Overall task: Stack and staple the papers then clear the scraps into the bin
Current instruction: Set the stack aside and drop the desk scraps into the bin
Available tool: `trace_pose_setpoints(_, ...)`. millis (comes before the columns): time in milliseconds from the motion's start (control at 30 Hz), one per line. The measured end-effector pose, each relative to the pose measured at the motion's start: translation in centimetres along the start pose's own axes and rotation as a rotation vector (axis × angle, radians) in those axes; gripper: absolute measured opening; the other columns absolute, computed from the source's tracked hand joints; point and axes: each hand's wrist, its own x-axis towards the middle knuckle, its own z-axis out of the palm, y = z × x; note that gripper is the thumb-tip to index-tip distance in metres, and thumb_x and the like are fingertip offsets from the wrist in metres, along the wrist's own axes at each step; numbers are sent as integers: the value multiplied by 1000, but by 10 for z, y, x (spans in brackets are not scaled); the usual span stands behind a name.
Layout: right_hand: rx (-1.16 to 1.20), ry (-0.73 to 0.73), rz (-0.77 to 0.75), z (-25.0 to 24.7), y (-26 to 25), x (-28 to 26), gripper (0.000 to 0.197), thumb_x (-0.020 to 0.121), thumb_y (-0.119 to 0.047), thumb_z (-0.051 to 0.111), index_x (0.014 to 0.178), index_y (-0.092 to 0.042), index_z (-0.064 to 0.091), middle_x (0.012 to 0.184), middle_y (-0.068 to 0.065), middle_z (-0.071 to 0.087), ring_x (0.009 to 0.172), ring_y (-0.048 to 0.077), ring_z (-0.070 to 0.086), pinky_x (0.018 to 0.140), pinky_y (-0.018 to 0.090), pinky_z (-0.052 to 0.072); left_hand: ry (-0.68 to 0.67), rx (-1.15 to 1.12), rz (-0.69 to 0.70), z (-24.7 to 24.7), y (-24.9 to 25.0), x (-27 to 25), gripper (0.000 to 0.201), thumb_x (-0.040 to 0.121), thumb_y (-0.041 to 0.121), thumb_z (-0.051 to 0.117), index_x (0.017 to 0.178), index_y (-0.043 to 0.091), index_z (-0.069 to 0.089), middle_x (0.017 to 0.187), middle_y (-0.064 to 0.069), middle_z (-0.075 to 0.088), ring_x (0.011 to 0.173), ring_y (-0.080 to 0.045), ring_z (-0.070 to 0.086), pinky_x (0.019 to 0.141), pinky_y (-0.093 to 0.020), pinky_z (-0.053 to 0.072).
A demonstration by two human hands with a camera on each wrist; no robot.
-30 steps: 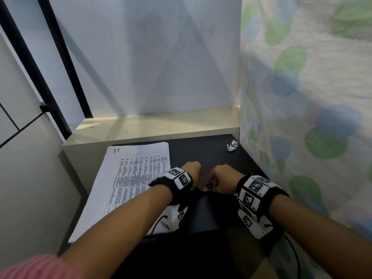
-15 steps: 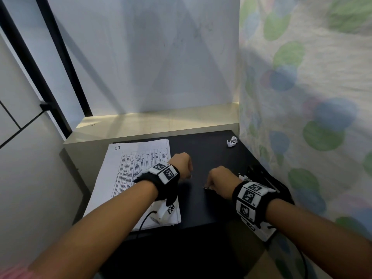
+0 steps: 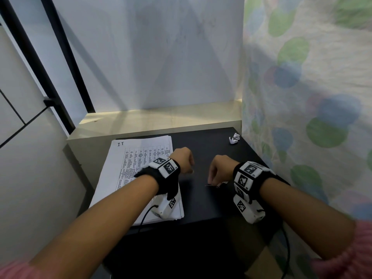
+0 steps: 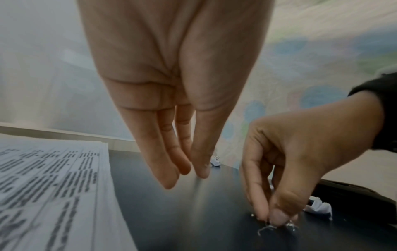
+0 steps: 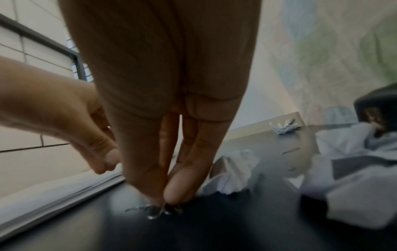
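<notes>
While the right hand [image 4: 300, 161] pinches bent staples [image 5: 154, 210], the left hand [image 3: 182, 161] hangs loose beside papers [image 3: 128, 170] marked "I.T".

A second ago both hands were knuckle to knuckle over the table [image 3: 201, 198]. Now the left hand [image 3: 182, 160] has drawn away leftward to the edge of the papers [image 3: 138, 158], fingers held together, holding nothing. The right hand [image 3: 221, 168] has shifted right and nearer, its fingertips [image 4: 277, 217] pinching bent staples [image 5: 154, 210] on the tabletop.
</notes>
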Motion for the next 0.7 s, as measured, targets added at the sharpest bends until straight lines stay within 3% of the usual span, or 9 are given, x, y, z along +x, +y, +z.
trace_pose_setpoints(100,64,19,45,2,2,6,16,71,-2,72,86,-5,77,61,-4,65,48,0,58,54,11,52,-4,10,2,2,-1,-1,28,77,11,72,105,10,71,112,-8,72,103,-21,68,83,-24,49)
trace_pose_setpoints(167,81,31,51,3,2,8,15,69,-2,72,83,-5,77,62,-1,66,49,1,58,60,17,54,-12,17,9,4,-1,-2,28,76,11,72,104,10,71,113,-8,71,104,-22,67,80,-22,46)
trace_pose_setpoints(267,130,65,55,1,8,6,13,68,-4,74,80,-7,77,64,1,69,52,3,60,59,17,54,-21,23,12,6,0,-2,28,76,10,71,104,10,72,113,-8,71,105,-22,66,79,-21,45)
trace_pose_setpoints(333,183,112,68,-5,15,2,11,67,-5,75,76,-11,78,73,5,74,59,6,62,66,22,57,-20,20,14,7,2,-3,27,76,9,71,103,10,72,113,-8,71,104,-22,66,78,-20,45)
trace_pose_setpoints(400,238,151,58,-16,23,-3,12,68,-4,75,67,-16,76,70,3,73,60,6,63,68,24,57,-46,20,13,10,4,-4,28,75,10,72,102,9,72,111,-8,71,98,-22,67,77,-21,47)
trace_pose_setpoints(500,328,195,51,-35,32,-12,9,70,0,74,72,-8,76,60,-1,68,56,9,63,64,21,56,-155,27,24,19,14,-5,32,73,16,78,104,8,71,110,-9,73,84,-23,68,73,-23,52)
trace_pose_setpoints(600,332,255,29,-51,41,-22,15,72,2,73,87,3,75,56,-6,68,49,1,62,52,9,51,-229,61,51,28,31,-2,37,72,18,79,106,6,71,112,-9,72,97,-25,70,79,-26,53)
trace_pose_setpoints(700,327,270,23,-57,49,-31,15,72,2,73,87,2,75,68,6,70,57,6,62,52,7,51,-263,74,81,37,49,5,37,74,12,77,109,2,69,114,-13,71,88,-24,67,84,-31,54)
